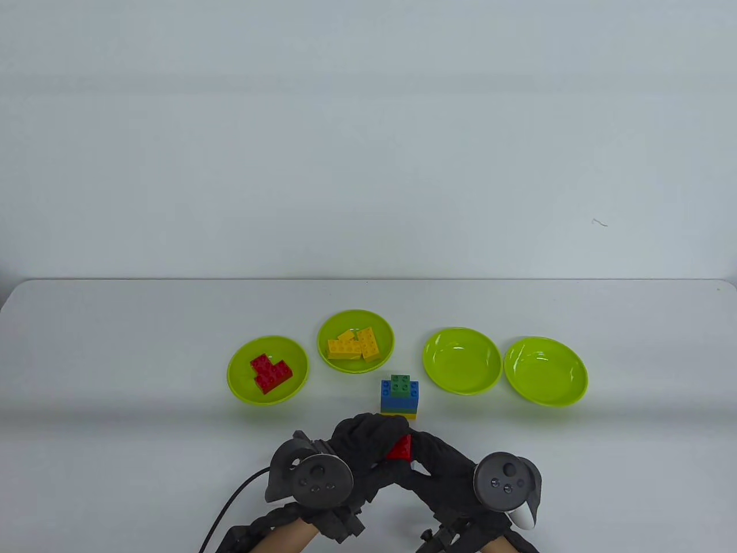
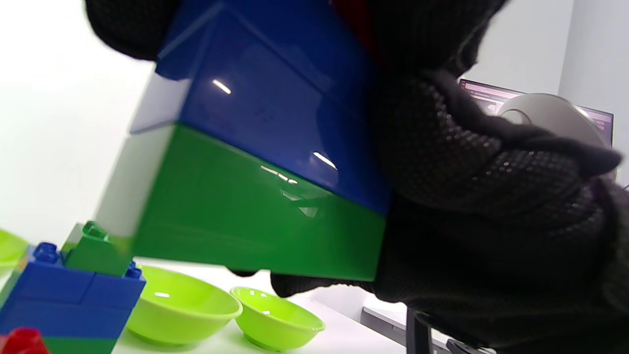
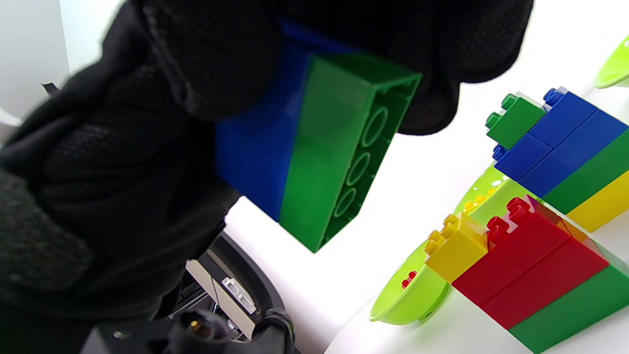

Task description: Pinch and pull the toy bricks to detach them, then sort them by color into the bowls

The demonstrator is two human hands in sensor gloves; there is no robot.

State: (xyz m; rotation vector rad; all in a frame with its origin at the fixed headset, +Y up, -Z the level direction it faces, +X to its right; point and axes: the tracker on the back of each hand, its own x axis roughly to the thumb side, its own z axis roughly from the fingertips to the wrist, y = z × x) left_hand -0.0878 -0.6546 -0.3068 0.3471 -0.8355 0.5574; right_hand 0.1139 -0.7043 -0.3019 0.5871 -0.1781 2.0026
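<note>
Red bricks (image 1: 270, 372) in leftmost bowl (image 1: 237, 377), yellow bricks (image 1: 353, 344) in next bowl (image 1: 384, 333); both hands' fingers (image 1: 368, 438) clamped on brick stack (image 1: 400, 448).

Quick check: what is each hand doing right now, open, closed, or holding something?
Left hand: closed, holding the brick stack of blue and green, red on top.
Right hand: closed, gripping the same stack from the other side.

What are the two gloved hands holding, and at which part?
Both hands grip a stacked red, blue and green plastic brick block by its upper red-and-blue end; the green bottom brick hangs free.
</note>
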